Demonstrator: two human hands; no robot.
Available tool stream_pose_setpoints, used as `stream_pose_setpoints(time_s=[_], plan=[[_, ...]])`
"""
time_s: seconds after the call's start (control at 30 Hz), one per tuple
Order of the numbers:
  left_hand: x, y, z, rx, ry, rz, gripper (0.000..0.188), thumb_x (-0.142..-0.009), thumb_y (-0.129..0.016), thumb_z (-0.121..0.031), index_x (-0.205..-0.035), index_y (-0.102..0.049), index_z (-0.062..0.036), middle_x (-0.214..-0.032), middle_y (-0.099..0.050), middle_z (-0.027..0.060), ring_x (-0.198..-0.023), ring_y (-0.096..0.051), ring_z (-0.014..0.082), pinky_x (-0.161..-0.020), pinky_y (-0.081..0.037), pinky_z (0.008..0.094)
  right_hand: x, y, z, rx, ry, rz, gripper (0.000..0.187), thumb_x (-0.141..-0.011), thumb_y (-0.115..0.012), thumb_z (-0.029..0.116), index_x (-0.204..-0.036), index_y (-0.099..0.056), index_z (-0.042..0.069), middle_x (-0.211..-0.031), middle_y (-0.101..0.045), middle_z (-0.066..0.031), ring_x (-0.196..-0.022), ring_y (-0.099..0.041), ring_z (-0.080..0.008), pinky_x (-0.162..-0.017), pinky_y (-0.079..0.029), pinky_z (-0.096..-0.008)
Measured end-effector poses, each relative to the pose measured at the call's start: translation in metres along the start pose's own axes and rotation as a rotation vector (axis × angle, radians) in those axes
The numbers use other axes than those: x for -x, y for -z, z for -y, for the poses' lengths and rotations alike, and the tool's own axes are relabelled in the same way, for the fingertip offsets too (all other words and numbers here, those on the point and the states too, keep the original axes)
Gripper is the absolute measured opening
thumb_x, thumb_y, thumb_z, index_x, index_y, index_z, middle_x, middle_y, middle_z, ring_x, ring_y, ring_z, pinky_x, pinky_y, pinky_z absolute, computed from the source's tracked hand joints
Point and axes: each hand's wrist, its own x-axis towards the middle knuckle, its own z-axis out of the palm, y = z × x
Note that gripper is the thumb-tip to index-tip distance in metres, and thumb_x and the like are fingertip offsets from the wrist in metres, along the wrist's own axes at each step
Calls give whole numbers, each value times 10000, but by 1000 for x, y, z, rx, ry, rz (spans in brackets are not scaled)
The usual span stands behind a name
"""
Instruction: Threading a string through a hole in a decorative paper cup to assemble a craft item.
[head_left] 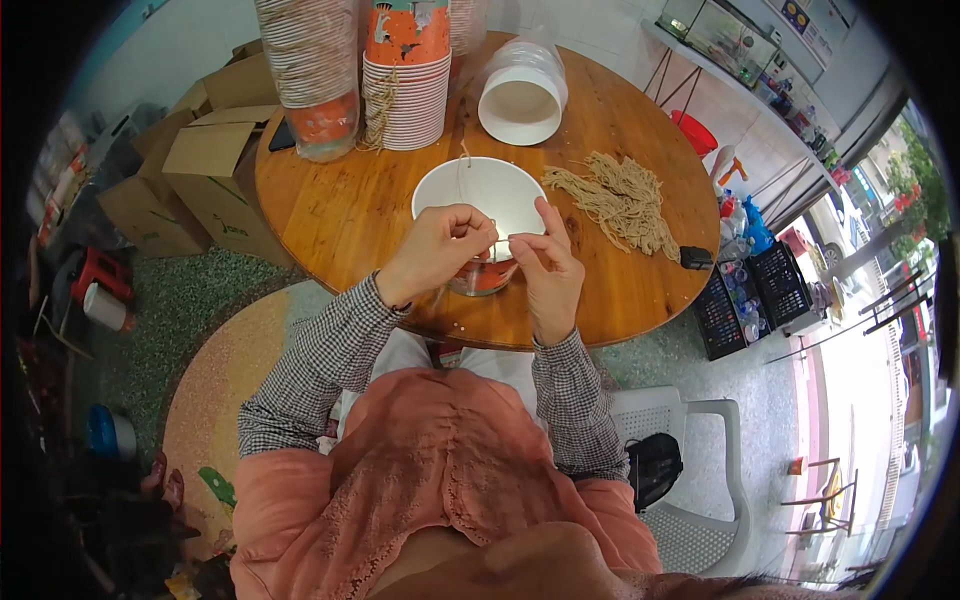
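A paper bucket (490, 183), white inside and orange outside, stands near the front edge of the round table, its mouth facing me. At its near rim my left hand (440, 248) is closed in a pinch on a thin piece of twine (501, 240). Opposite it, my right hand (550, 272) pinches the same twine between thumb and forefinger, its other fingers raised. Another strand of twine (464, 165) hangs at the bucket's far rim. A loose heap of cut twine (622, 203) lies to the right of the bucket. The exact knot or hole is hidden by my fingers.
Behind the bucket stand a stack of orange-and-white buckets (405, 100) with twine hanging on it, a plastic-wrapped stack (310, 70), and white buckets in a clear bag (522, 105) lying sideways. A small black object (695, 258) sits at the wooden table's (320, 200) right edge.
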Motion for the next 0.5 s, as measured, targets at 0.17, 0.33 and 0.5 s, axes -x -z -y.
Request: stream_pose_setpoints(time_s=[0.17, 0.33, 0.5], plan=[[-2, -2, 7, -191, -131, 5, 147, -870, -648, -120, -895, -643, 25, -744, -646, 37, -696, -594, 84, -596, -479, 236, 4, -6, 17, -38, 49, -153, 109, -848, -673, 18, -954, -698, 22, -1266, -584, -135, -1315, -413, -272, -1048, -362, -367], [8, 8, 0, -495, -228, 34, 132, -861, -648, -105, -890, -631, 23, -771, -644, 40, -729, -605, 100, -654, -493, 257, 0, -2, 21, -212, -47, -124, 121, -858, -654, -10, -976, -662, 13, -1052, -656, -102, -1048, -597, -196, -882, -472, -287], [24, 14, 1, -388, -122, -33, 110, -897, -618, -102, -903, -612, 8, -822, -638, 29, -789, -609, 98, -724, -501, 266, 9, -5, 26, 8, -3, 0, 71, -845, -654, -9, -916, -646, -4, -887, -660, -80, -811, -633, -147, -716, -491, -260]])
